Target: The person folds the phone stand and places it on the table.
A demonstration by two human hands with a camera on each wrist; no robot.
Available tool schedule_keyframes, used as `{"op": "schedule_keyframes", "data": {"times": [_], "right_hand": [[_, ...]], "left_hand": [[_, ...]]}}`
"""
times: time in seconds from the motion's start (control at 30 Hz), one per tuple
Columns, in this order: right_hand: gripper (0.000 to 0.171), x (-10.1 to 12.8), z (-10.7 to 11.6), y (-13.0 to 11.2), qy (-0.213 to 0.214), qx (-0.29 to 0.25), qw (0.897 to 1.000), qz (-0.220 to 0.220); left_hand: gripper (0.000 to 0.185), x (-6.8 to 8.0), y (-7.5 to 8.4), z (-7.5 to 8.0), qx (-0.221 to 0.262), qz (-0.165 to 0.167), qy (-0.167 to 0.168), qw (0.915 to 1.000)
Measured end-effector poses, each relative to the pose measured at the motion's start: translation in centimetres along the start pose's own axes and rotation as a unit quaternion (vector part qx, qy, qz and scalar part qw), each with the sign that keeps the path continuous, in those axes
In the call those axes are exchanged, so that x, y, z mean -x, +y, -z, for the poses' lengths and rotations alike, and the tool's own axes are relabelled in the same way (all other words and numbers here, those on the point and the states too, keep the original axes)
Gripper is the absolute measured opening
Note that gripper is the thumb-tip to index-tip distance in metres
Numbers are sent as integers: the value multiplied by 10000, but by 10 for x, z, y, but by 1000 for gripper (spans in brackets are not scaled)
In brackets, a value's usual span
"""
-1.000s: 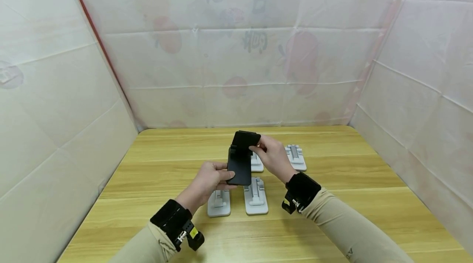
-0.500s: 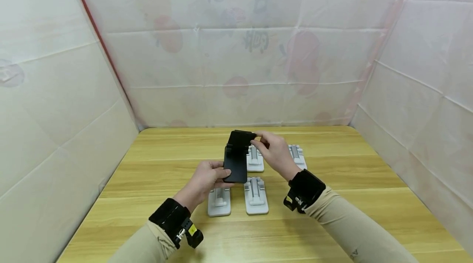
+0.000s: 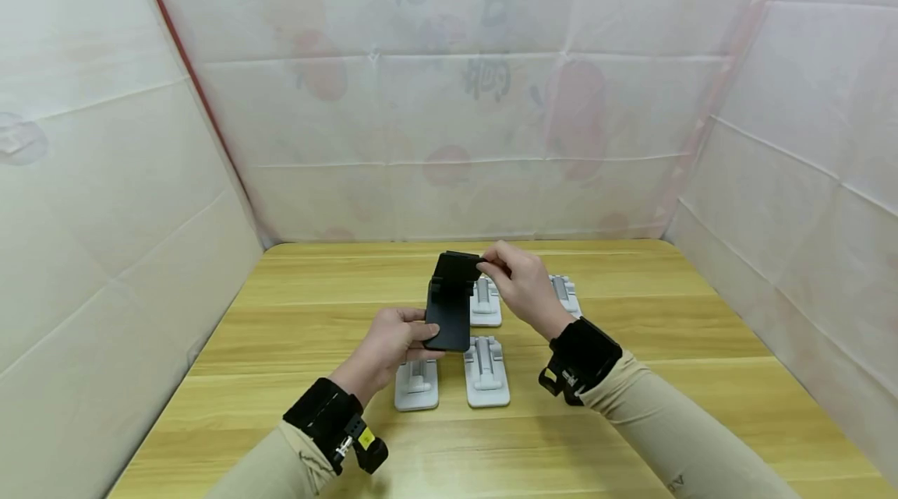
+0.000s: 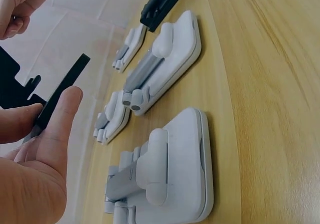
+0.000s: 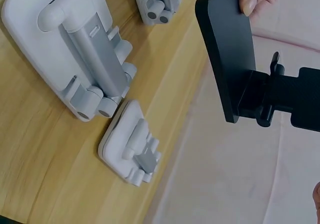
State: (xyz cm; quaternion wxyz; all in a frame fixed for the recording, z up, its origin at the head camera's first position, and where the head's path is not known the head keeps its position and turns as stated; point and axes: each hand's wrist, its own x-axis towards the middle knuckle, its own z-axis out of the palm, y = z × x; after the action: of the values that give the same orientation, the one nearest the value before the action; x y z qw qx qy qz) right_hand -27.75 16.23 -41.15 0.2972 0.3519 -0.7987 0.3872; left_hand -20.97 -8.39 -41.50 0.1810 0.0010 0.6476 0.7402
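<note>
A black folding phone stand (image 3: 449, 316) is held above the table in both hands. My left hand (image 3: 393, 339) grips the left side of its base plate, thumb on top and fingers beneath. My right hand (image 3: 519, 281) pinches the right corner of the upper plate (image 3: 457, 267), which tilts up from the base. In the right wrist view the hinged arm (image 5: 267, 92) between base and upper plate shows from the side. Below the hands, a white phone stand (image 3: 486, 373) and another white stand (image 3: 417, 387) lie folded on the table.
Farther back lie two more folded white stands, one near the middle (image 3: 484, 304) and one behind the right wrist (image 3: 565, 292). The left wrist view shows a black folded object (image 4: 162, 5) on the wooden table (image 4: 265, 109). Pale sheeting (image 3: 449, 117) encloses the back and sides.
Both hands and the black phone stand have shifted slightly left, uncovering more of the white stand behind. The right hand has shifted outward along the upper plate's edge. The last half second shows little movement.
</note>
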Motion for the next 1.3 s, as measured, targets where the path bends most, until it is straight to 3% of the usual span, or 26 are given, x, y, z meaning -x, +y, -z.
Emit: {"op": "schedule_keyframes", "data": {"times": [0.07,0.13,0.3,0.43,0.67,0.9,1.13,1.3], "right_hand": [[14,3,-3,7,88,47,9999,123],[14,-2,7,-19,45,292,9994,188],[10,-5,12,-44,-283,923,9928,711],[6,-5,14,-54,-494,1104,9893,819],[6,-3,11,-54,-420,1207,9859,1083],[25,-4,10,-53,-349,1187,9811,1485],[11,-1,9,-50,-491,1500,9730,1685],[13,1,6,-47,-308,1599,9674,1939]], "left_hand": [[42,0,0,-1,31,10,-16,10000],[42,0,1,-2,97,15,-32,9999],[42,-2,3,-1,444,-38,-19,9990],[41,-3,6,0,622,-73,-8,9980],[42,-1,11,-1,926,-18,-112,9956],[44,1,19,-3,1225,18,-112,9924],[45,2,21,-1,1280,-19,-239,9915],[43,3,23,-1,1378,-50,-259,9901]]}}
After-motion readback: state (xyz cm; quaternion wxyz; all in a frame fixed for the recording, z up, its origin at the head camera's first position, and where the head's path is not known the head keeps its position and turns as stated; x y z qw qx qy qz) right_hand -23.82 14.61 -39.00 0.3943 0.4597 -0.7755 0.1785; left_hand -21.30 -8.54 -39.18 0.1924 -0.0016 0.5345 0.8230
